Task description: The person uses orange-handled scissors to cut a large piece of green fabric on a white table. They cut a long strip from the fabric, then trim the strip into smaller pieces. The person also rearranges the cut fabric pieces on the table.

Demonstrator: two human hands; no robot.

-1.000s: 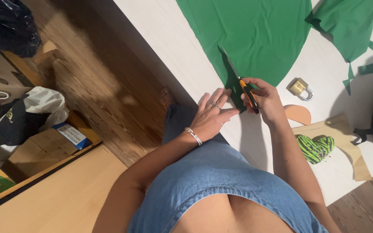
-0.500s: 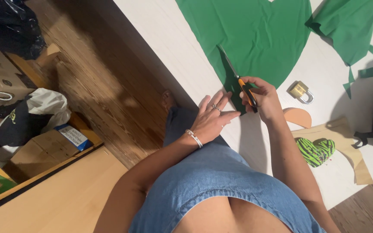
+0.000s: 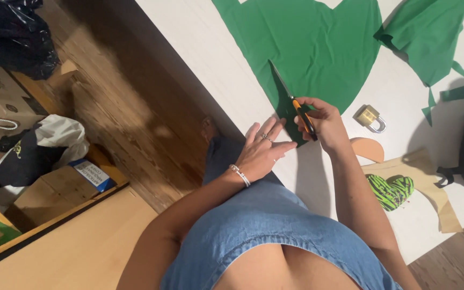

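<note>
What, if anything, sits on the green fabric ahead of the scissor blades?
Nothing visible. The scissors in the right hand point into bare green fabric. The left hand rests behind them at the table edge; the padlock lies off the cloth.

The left hand [image 3: 262, 150] lies flat with the palm down, fingers spread a little and pointing forward, a ring on one finger and a bracelet at the wrist. The left arm is bent at the elbow. The right hand [image 3: 320, 122] is closed in a grip, knuckles up, just beside the left fingertips; its forearm stretches straight forward
</note>
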